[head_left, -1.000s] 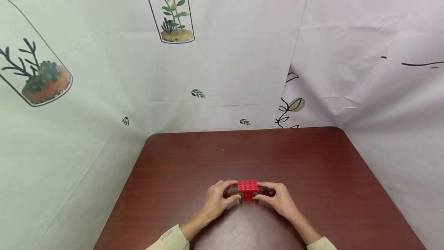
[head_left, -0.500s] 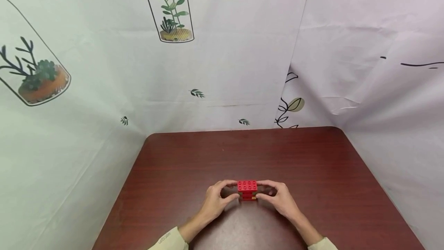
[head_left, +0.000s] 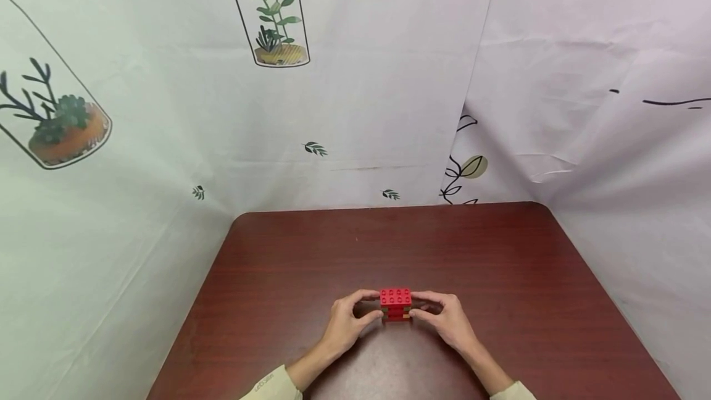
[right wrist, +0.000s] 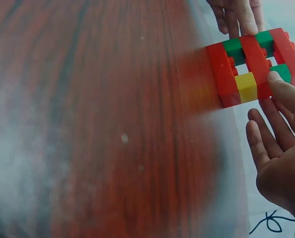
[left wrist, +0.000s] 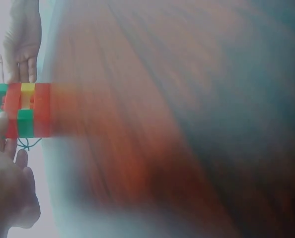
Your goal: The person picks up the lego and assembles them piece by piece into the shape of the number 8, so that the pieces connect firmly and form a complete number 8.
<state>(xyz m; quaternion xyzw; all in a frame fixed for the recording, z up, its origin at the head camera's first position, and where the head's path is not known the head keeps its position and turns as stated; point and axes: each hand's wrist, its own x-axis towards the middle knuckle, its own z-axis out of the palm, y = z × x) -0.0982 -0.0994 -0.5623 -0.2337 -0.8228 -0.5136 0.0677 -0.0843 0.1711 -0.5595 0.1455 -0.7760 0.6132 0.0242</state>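
Brick stack (head_left: 395, 304), red w/ green + yellow, pinched btwn left hand (head_left: 345, 321) & right hand (head_left: 449, 320), sits on table (head_left: 289, 264). Grip and position unchanged vs earlier frames.

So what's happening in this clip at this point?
A person holds a small block stack between both hands on the dark wooden table. The left hand pinches its left end, the right hand its right end. The stack has a red studded top; the wrist views show red, green and yellow bricks with gaps between them. It sits low at the table's near middle; whether it rests on the surface is unclear.
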